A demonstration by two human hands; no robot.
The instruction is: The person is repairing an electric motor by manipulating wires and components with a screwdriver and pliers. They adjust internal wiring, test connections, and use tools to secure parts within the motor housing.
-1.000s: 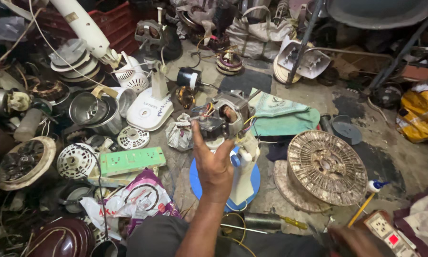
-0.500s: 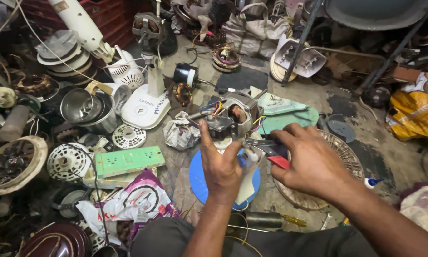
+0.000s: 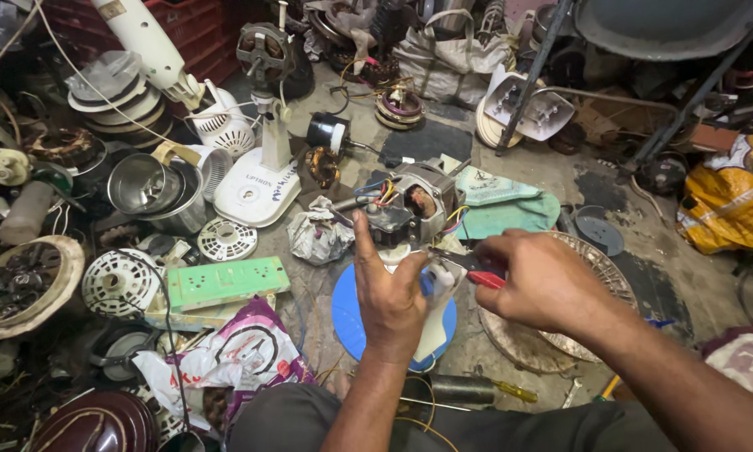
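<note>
Pliers with red handles [image 3: 477, 269] now sit clenched in the right hand [image 3: 544, 280], which a second ago was out of view and has since come in beside the grey metal fan motor with coloured wires [image 3: 414, 205]. The left hand [image 3: 386, 289] stays wrapped around the white fan neck on its blue round base [image 3: 351, 314], steadying the motor above it, so work with the tool looks under way.
</note>
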